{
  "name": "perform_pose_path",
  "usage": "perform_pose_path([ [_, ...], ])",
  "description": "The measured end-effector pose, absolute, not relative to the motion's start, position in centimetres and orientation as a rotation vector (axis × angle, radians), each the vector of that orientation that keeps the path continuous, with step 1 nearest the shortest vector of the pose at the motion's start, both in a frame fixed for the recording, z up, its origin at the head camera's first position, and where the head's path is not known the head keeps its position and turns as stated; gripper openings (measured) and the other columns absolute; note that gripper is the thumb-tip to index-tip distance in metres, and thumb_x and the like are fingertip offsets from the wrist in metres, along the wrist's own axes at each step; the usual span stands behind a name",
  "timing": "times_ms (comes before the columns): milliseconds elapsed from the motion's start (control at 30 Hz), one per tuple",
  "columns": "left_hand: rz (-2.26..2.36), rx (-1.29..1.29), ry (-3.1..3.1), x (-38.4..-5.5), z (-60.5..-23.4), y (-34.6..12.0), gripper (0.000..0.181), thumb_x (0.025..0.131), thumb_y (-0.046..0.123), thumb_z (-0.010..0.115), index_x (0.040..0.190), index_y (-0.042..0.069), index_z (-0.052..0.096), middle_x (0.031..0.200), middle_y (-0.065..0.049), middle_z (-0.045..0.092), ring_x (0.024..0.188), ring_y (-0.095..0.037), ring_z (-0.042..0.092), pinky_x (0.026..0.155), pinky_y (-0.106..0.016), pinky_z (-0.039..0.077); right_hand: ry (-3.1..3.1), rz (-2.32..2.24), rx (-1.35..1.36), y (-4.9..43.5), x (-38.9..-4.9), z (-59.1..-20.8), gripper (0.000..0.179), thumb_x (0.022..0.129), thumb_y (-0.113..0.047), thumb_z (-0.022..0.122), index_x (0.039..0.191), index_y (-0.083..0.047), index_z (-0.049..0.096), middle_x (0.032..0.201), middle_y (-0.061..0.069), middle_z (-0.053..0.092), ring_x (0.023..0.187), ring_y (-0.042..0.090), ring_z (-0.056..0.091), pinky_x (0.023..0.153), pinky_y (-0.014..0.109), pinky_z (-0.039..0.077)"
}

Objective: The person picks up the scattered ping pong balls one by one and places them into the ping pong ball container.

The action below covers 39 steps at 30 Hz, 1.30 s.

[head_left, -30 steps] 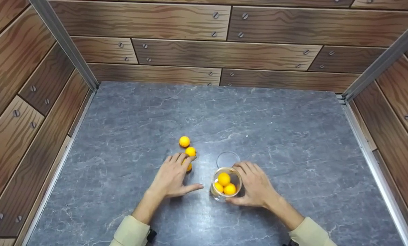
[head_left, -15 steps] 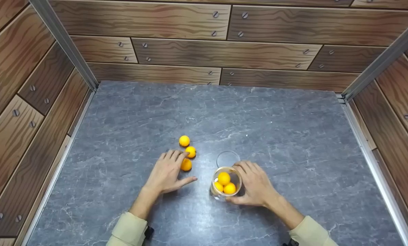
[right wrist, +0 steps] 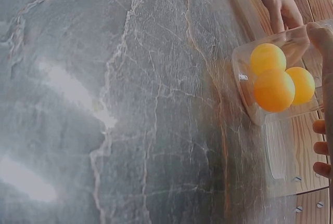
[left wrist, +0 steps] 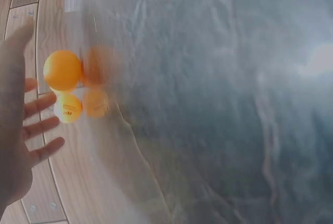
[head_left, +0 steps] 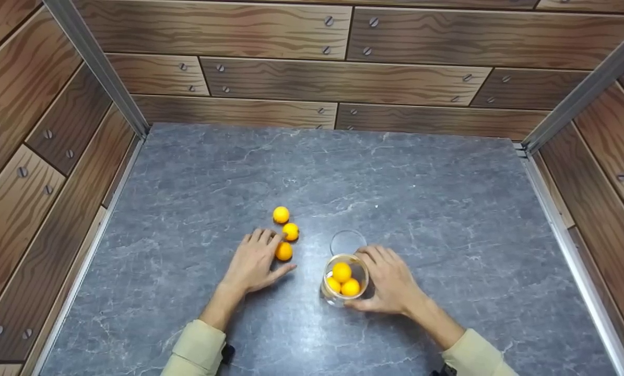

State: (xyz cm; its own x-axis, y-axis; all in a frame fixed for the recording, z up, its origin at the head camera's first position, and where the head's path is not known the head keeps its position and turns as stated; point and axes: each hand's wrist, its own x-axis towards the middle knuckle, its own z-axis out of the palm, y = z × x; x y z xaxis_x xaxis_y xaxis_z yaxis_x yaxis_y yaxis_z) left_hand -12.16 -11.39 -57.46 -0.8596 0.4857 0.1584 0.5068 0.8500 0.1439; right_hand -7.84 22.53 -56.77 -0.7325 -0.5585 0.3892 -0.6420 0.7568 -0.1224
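My right hand (head_left: 390,282) holds a clear jar (head_left: 330,300) upright on the table, its thumb and fingers around the wall. Inside are three orange ping-pong balls (right wrist: 274,90). My left hand (head_left: 251,261) is left of the jar, fingers stretched out and thumb spread away, beside three more loose balls in a slanting row: a near ball (head_left: 284,251), a middle ball (head_left: 291,231) and a far ball (head_left: 281,214). Its fingertips lie close to the near and middle balls; I cannot tell whether they touch. Print shows on one loose ball (left wrist: 68,108) in the left wrist view.
Just behind the jar lies a clear round lid (head_left: 349,242), flat on the grey marbled table (head_left: 421,209). Wood-patterned walls (head_left: 270,81) with metal corner posts (head_left: 578,94) enclose the table at the back and both sides.
My left hand has drawn left, a little away from the loose balls, uncovering more of the near ball. The balls, jar, lid and right hand stay put.
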Motion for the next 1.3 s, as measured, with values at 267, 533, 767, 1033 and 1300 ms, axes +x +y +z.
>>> perform_pose_path([
  [267, -0.263, -0.765, -2.900, -12.37, -57.89, -11.51, 0.062, 0.097, 0.063, 0.063, 0.134, 0.014, 0.059, 0.119, -0.011, 0.065, 0.112, -0.032, 0.062, 0.093, -0.052, 0.054, -2.617, 0.397, 0.926, 22.53, -7.80, -56.71, 0.092, 0.065, -0.081, 0.078, 0.125, -0.013, 0.066, 0.121, 0.004, 0.066, 0.111, 0.022, 0.064, 0.096, 0.042, 0.056],
  [533, -0.221, -0.775, -2.907, -12.33, -57.86, -11.24, 0.055, 0.099, 0.058, 0.064, 0.131, 0.013, 0.060, 0.118, -0.011, 0.067, 0.111, -0.031, 0.063, 0.094, -0.051, 0.055, -2.610, 0.402, 0.922, 22.54, -7.79, -56.68, 0.093, 0.064, -0.081, 0.079, 0.126, -0.013, 0.066, 0.120, 0.004, 0.066, 0.110, 0.023, 0.064, 0.095, 0.042, 0.056],
  [767, -0.262, -0.775, -2.894, -12.22, -58.03, -11.02, 0.047, 0.099, 0.051, 0.067, 0.127, 0.013, 0.061, 0.116, -0.011, 0.068, 0.111, -0.031, 0.064, 0.095, -0.051, 0.054, -2.619, 0.388, 0.921, 22.49, -7.73, -56.59, 0.093, 0.065, -0.081, 0.078, 0.127, -0.013, 0.066, 0.121, 0.004, 0.066, 0.110, 0.023, 0.064, 0.094, 0.042, 0.056],
  [1033, -0.261, -0.775, -2.878, -12.10, -58.16, -10.95, 0.043, 0.100, 0.048, 0.067, 0.126, 0.014, 0.062, 0.114, -0.009, 0.068, 0.108, -0.030, 0.064, 0.095, -0.050, 0.055, -2.633, 0.361, 0.918, 22.52, -7.75, -56.66, 0.093, 0.066, -0.082, 0.077, 0.127, -0.012, 0.066, 0.122, 0.005, 0.067, 0.112, 0.023, 0.064, 0.097, 0.043, 0.055],
  [1300, -0.329, -0.793, -2.821, -11.88, -58.26, -10.89, 0.040, 0.095, 0.043, 0.073, 0.123, 0.015, 0.064, 0.110, -0.006, 0.069, 0.106, -0.027, 0.064, 0.094, -0.047, 0.055, -2.590, 0.351, 0.927, 22.50, -7.79, -56.80, 0.093, 0.066, -0.084, 0.075, 0.125, -0.013, 0.066, 0.118, 0.003, 0.067, 0.110, 0.023, 0.064, 0.096, 0.041, 0.055],
])
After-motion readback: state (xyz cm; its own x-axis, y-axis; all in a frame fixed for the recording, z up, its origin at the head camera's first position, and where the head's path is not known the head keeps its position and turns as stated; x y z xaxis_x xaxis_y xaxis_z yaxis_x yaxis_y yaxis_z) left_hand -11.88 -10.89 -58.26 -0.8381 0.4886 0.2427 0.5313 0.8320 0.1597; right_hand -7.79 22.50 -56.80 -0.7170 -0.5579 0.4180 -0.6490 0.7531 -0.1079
